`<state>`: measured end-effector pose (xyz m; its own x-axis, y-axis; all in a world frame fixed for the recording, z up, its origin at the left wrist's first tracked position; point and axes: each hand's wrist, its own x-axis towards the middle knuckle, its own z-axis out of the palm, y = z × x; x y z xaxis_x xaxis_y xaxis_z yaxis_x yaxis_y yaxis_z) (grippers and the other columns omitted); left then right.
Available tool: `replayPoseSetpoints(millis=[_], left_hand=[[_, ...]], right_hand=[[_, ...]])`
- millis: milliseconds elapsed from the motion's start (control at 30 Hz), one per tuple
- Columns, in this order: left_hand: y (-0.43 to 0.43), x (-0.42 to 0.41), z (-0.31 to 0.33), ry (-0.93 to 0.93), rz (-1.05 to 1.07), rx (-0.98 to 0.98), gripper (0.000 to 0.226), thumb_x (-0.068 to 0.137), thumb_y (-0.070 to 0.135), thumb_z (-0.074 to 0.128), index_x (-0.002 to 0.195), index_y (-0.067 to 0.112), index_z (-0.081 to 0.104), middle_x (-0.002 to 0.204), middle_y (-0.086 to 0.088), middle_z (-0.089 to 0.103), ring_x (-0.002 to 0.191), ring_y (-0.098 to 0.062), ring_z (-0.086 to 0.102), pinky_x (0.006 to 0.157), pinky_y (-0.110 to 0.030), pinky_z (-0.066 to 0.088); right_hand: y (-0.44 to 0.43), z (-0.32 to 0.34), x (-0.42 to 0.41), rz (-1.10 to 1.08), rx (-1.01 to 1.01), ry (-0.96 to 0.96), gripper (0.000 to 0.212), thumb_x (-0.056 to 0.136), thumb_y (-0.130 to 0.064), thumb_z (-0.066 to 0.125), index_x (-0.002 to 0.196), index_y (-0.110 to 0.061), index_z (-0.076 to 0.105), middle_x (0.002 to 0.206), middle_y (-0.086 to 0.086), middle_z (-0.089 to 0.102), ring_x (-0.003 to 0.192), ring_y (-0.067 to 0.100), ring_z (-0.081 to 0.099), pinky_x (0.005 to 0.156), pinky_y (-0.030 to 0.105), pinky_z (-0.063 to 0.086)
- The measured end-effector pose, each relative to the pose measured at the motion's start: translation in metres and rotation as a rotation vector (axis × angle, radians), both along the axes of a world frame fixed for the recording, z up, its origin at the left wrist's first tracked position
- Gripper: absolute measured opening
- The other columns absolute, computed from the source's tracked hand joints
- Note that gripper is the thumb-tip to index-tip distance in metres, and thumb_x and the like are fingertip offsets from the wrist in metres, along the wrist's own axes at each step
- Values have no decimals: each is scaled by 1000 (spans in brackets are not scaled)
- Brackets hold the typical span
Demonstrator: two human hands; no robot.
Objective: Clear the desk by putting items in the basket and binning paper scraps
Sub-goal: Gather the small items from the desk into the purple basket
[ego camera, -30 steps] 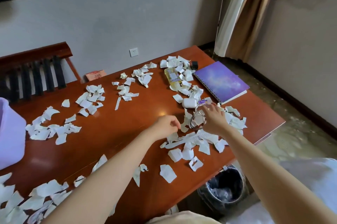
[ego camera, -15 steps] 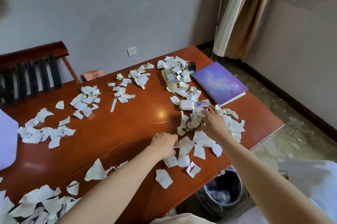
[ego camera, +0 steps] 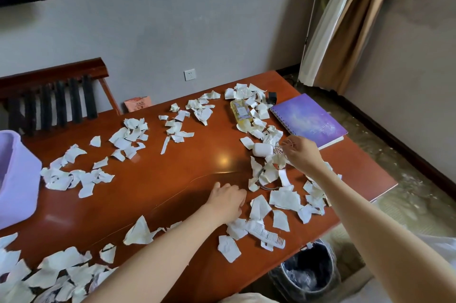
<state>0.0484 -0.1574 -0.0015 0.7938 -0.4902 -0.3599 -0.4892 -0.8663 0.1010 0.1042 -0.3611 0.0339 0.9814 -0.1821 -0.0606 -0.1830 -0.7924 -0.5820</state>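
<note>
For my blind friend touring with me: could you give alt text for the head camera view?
A person's right hand pinches thin loops over a wooden desk littered with torn paper scraps; the left hand rests nearby. A lilac basket sits left, a bin below.

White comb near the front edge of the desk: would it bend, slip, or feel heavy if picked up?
The white comb looks like thin plastic, so probably light and fairly stiff, with teeth that may flex. It lies flat, partly on paper scraps on the glossy desk, so a push would likely slide it rather than roll it.
</note>
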Motion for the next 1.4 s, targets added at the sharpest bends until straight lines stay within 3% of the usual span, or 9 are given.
replayPoseSetpoints(millis=[167, 400, 567, 633, 833, 1067, 1200, 1300, 1400], left_hand=[[6, -8, -1, 28, -188, -32, 26, 89, 17, 50, 115, 16, 54, 117, -3, 55, 113, -20, 49, 102, -35, 30], [8, -13, -3, 60, -287, 85, 24, 90, 15, 50, 114, 14, 54, 110, -5, 59, 106, -21, 53, 104, -41, 29], [5, -11, 5, 187, -192, -32, 20, 90, 7, 46, 108, 13, 50, 100, -9, 61, 81, -17, 51, 74, -30, 40], [6, -11, 8, 194, -171, -44, 18, 91, 7, 41, 108, 12, 45, 96, -13, 61, 75, -20, 49, 68, -31, 38], [14, -8, 16, 220, -84, -115, 40, 87, 27, 49, 127, 22, 40, 107, -7, 61, 103, -29, 55, 93, -37, 43], [21, -3, 25, 183, 48, -298, 25, 89, 35, 53, 108, 20, 55, 88, 3, 55, 80, -18, 57, 72, -30, 49], [24, 4, 18, 181, 296, -477, 21, 96, 32, 46, 98, 16, 59, 80, -1, 58, 61, -14, 49, 53, -24, 38], [28, 10, 17, 191, 457, -605, 23, 95, 35, 47, 91, 14, 58, 75, 0, 53, 59, -13, 46, 54, -26, 38], [30, 15, 24, 231, 633, -780, 29, 95, 35, 48, 108, 12, 59, 86, 4, 52, 62, -9, 48, 48, -12, 39]], right_hand=[[3, 10, 3, -65, 275, -30, 21, 94, -18, 51, 102, -6, 66, 91, 5, 63, 77, 21, 56, 69, 29, 45], [1, 25, 7, -283, 693, -63, 13, 90, -12, 55, 88, -5, 66, 64, 6, 52, 54, 15, 43, 50, 24, 37], [1, 27, 7, -394, 866, -55, 16, 91, -11, 54, 99, -6, 66, 72, 5, 55, 62, 17, 49, 57, 27, 42], [3, 24, 6, -404, 898, -41, 14, 91, -7, 52, 98, -8, 64, 74, 6, 55, 62, 16, 49, 53, 23, 42], [2, 27, 4, -327, 890, -33, 14, 92, -5, 54, 102, -12, 61, 83, 5, 57, 73, 16, 54, 61, 26, 44], [-1, 29, 1, -298, 958, -25, 8, 86, -14, 66, 84, -21, 63, 85, 14, 55, 83, 28, 46, 61, 30, 41], [1, 33, 0, -283, 966, 16, 26, 80, 2, 68, 101, -12, 61, 73, 6, 59, 53, 12, 52, 46, 18, 39], [5, 36, 0, -300, 965, 20, 17, 83, 3, 61, 94, -9, 62, 63, 4, 47, 47, 9, 34, 41, 17, 33], [12, 39, -2, -269, 956, 33, 17, 85, 2, 58, 81, -14, 63, 67, 5, 55, 50, 11, 33, 34, 14, 32]])
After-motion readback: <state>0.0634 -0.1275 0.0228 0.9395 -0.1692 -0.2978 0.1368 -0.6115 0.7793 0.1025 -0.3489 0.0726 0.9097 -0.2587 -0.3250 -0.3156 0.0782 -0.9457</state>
